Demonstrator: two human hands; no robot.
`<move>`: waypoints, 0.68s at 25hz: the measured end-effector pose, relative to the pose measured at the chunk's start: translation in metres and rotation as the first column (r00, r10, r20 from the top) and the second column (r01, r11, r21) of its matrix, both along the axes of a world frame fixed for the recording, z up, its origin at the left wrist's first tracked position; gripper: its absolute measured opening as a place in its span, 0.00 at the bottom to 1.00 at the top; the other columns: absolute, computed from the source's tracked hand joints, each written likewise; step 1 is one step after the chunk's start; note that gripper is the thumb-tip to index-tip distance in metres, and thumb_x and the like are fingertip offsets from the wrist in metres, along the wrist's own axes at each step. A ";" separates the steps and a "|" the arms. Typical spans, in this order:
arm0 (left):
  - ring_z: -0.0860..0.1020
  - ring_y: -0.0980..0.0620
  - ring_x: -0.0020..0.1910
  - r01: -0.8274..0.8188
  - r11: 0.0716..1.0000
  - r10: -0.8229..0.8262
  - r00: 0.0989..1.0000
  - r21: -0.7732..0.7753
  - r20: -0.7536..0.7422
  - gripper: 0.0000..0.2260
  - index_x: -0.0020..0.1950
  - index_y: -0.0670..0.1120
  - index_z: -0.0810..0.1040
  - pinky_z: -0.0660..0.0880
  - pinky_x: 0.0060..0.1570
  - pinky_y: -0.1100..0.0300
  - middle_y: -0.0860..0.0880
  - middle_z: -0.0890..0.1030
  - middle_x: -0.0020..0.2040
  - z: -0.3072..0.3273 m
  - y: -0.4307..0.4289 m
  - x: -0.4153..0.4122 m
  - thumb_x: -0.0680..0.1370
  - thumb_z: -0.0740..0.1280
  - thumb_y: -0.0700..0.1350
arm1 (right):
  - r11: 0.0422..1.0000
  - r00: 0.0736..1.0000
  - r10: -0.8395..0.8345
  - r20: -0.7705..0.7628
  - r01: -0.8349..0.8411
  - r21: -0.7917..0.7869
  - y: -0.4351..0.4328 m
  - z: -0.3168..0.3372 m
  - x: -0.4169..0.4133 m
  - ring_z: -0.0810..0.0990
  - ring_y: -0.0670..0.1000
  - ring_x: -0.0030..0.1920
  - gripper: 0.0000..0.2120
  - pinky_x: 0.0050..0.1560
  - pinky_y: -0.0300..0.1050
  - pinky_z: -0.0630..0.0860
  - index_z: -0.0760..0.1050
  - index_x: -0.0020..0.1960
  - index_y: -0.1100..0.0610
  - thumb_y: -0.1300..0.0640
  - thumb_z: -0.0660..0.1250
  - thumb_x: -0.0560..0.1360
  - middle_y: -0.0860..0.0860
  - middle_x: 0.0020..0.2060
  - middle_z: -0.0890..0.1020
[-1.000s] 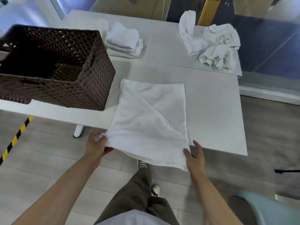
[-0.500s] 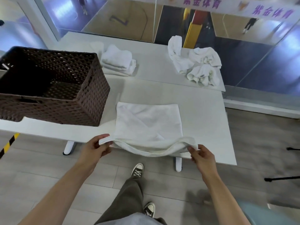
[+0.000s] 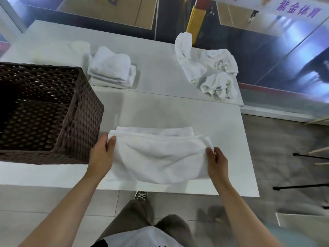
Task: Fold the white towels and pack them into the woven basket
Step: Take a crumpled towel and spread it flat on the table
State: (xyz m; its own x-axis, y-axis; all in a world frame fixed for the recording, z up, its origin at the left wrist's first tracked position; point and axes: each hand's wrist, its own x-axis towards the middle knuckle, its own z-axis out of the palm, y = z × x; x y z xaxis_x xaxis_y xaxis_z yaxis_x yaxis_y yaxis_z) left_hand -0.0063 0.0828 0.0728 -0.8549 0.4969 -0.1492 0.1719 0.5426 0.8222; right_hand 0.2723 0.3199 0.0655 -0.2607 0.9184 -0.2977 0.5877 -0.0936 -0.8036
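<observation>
Now the left hand and right hand each pinch a corner of the towel on the near table, right of the basket; uneven release could skew the fold.

White banner, top right behind glass: purple characters "紫金体育", last character partly cut. No other legible text.

A white surface stands on a grey floor, with a shiny glass wall behind it, a yellow post, a sign with purple letters, and thin black stand legs on the right.
</observation>
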 end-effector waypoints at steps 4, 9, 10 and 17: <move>0.74 0.46 0.34 -0.025 0.996 0.023 0.999 -0.088 -0.025 0.13 0.46 0.45 0.70 0.70 0.36 0.51 0.47 0.74 0.34 -0.030 0.032 -0.025 0.85 0.55 0.52 | 0.997 0.994 -0.073 0.087 0.074 -0.010 0.024 -0.025 -0.037 0.74 0.53 0.37 0.16 0.36 0.47 0.68 0.72 0.44 0.57 0.46 0.61 0.83 0.54 0.37 0.78; 0.77 0.37 0.40 -0.143 0.963 0.116 0.985 -0.228 -0.130 0.14 0.54 0.41 0.71 0.69 0.40 0.50 0.40 0.77 0.39 -0.063 0.063 -0.047 0.85 0.55 0.51 | 0.995 0.990 -0.103 0.101 0.103 0.002 0.059 -0.048 -0.061 0.77 0.47 0.36 0.11 0.35 0.39 0.70 0.77 0.49 0.54 0.46 0.65 0.81 0.52 0.37 0.79; 0.77 0.34 0.43 -0.164 0.949 0.127 0.981 -0.269 -0.148 0.14 0.54 0.41 0.71 0.69 0.41 0.49 0.37 0.78 0.42 -0.071 0.067 -0.050 0.85 0.55 0.51 | 0.995 0.989 -0.102 0.107 0.102 0.011 0.065 -0.054 -0.067 0.77 0.47 0.36 0.11 0.35 0.37 0.69 0.77 0.49 0.53 0.45 0.66 0.81 0.51 0.36 0.79; 0.74 0.37 0.54 -0.220 0.889 0.000 0.877 -0.402 -0.480 0.11 0.62 0.43 0.74 0.67 0.54 0.46 0.39 0.77 0.59 -0.103 0.066 -0.030 0.82 0.63 0.46 | 0.888 0.944 0.125 0.304 -0.243 0.390 0.060 -0.093 -0.095 0.77 0.55 0.60 0.20 0.64 0.49 0.67 0.72 0.68 0.52 0.47 0.65 0.78 0.52 0.61 0.77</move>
State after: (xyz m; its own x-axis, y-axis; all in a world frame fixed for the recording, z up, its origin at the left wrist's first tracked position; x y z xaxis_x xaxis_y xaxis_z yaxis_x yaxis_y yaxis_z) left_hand -0.0363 0.1489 -0.0304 -0.9228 0.3736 0.0940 0.3824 0.8588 0.3408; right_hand 0.1775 0.3799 -0.0279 -0.4037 0.9147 0.0203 0.7557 0.3459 -0.5561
